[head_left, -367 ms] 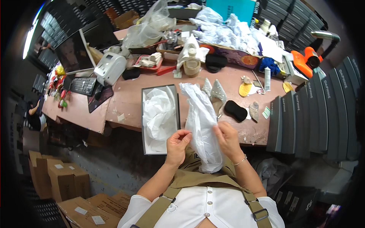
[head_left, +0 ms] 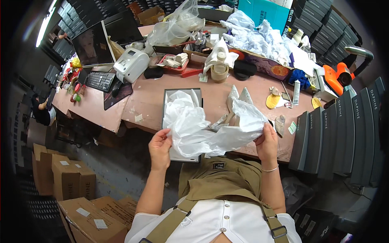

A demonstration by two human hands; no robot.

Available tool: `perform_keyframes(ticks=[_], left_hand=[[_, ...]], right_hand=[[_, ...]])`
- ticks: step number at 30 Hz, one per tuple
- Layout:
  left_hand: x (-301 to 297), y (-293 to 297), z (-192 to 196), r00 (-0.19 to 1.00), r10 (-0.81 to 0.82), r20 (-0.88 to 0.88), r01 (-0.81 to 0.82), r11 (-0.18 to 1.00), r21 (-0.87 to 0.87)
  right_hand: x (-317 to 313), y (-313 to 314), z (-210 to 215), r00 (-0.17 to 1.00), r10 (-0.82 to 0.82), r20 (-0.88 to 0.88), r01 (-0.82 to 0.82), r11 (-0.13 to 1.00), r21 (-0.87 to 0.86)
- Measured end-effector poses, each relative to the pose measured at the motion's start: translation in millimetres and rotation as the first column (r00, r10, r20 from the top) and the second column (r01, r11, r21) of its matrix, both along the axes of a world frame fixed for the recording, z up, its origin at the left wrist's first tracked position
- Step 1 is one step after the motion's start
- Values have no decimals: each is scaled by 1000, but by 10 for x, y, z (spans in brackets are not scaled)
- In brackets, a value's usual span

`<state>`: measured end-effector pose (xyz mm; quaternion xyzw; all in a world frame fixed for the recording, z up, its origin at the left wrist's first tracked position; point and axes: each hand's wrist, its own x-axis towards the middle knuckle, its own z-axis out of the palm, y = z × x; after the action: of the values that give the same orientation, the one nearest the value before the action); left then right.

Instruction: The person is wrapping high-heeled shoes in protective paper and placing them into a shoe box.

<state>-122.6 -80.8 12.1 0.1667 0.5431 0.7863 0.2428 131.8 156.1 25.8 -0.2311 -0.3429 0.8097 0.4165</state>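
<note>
A crumpled sheet of white tissue paper (head_left: 227, 139) hangs stretched between my two hands. My left hand (head_left: 160, 149) pinches its left edge beside the open shoebox (head_left: 165, 104). The right end of the sheet is gripped by my right hand (head_left: 266, 141), fingers and thumb pressed together. Part of the dark-edged box lies under the paper, so what is inside is mostly hidden. Behind the sheet stand light pointed shoes (head_left: 245, 96) with small studs; the paper covers their lower parts.
Upright grey shoeboxes (head_left: 324, 137) line the right side of the table, below an orange heat gun (head_left: 334, 79). A label printer (head_left: 131, 65) and keyboard (head_left: 100, 81) stand at left. Wadded paper (head_left: 259, 38) fills a box at the back. Cartons (head_left: 73, 178) sit on the floor.
The tissue paper, a long bunched strip before, is now spread sideways. My hands have moved apart, left hand leftward and right hand rightward. The camera view has shifted slightly.
</note>
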Motion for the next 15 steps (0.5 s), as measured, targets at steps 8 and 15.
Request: perform_keyframes(ticks=[8,15], left_hand=[[-677,-198,663,814,-41,-579,-191,923,-334],[-426,709,-468,94,-939,-332,-178,312,-933]], right_hand=[[566,473,210,914,-403,-45,405,913,47],[380,181,93,967,-231,103,215,965,147]])
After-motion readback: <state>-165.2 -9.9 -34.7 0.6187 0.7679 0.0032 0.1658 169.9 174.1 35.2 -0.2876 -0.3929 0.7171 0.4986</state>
